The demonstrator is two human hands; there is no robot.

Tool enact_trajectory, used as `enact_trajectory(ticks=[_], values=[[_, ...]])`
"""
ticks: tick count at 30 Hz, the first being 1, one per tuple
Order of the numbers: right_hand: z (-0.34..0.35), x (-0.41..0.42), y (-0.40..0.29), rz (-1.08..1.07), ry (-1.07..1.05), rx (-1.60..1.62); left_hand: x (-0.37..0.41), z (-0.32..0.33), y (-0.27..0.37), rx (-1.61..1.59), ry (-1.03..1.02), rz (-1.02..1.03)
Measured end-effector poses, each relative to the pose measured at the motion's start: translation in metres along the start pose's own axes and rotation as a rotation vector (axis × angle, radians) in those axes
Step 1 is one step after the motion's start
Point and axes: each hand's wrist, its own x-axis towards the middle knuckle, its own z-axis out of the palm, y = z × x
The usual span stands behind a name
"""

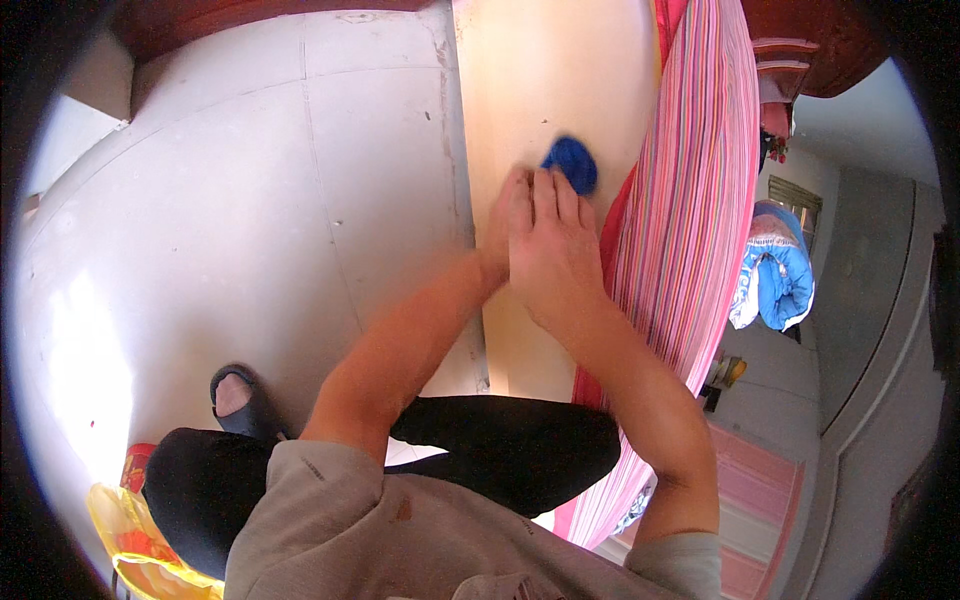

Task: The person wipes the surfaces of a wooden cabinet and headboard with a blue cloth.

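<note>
My right hand (559, 247) lies over my left hand (504, 217), and the two are pressed together in front of me. A small dark blue cloth (574, 161) sticks out past the fingers of my right hand, bunched and blurred. Most of my left hand's fingers are hidden behind the right, so their hold does not show. Behind the hands stands a pale side panel (555, 75), seemingly of a bed. A pink striped bed sheet (697, 150) hangs along its right side with a red edge.
Grey floor tiles (225, 187) spread to the left. My foot in a dark slipper (251, 409) rests there. A yellow plastic bag (150, 540) stands at lower left beside a red container (136, 465). Rolled blue bedding (776, 277) and a pink striped panel (757, 502) are at right.
</note>
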Motion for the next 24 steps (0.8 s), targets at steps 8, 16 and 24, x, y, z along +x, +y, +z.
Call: enact_trajectory(ticks=[8, 16, 24], values=[[0.013, -0.033, -0.003, 0.059, -0.198, -0.08, -0.053, -0.008, -0.039, 0.275, -0.104, 0.247], [0.01, 0.016, 0.016, 0.105, 0.046, -0.026, 0.045, -0.02, 0.044, 0.707, -0.011, 0.44], [0.018, -0.006, -0.007, 0.123, -0.357, -0.03, -0.066, -0.003, -0.034, 0.51, -0.093, 0.266]])
